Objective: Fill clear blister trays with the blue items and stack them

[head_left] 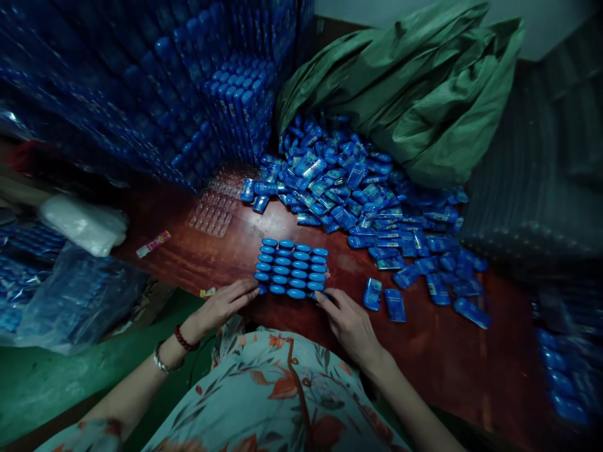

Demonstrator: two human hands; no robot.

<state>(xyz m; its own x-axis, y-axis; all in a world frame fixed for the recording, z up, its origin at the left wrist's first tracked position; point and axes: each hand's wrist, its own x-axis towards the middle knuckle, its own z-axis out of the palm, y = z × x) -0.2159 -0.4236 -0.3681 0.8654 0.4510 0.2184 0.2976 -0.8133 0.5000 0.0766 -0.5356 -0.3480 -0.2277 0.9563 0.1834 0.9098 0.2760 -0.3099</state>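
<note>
A tight block of small blue bottles [296, 274] stands in several rows at the front edge of the table, rounded ends up. My left hand [233, 298] is at its near left corner, fingers closed against the end bottle. At the near right corner, my right hand [348, 323] has thumb and fingers closed on a bottle of the front row. My fingers partly hide both corner bottles. Two loose blue bottles [372, 294] lie flat just right of my right hand.
A large heap of blue bottles [343, 182] spills from a green sack [409, 88]. Clear plastic trays [214, 213] lie left of it. Tall stacks of packed bottles [240, 88] rise behind. A pink-yellow packet [153, 244] and a white plastic bag [85, 223] are at left.
</note>
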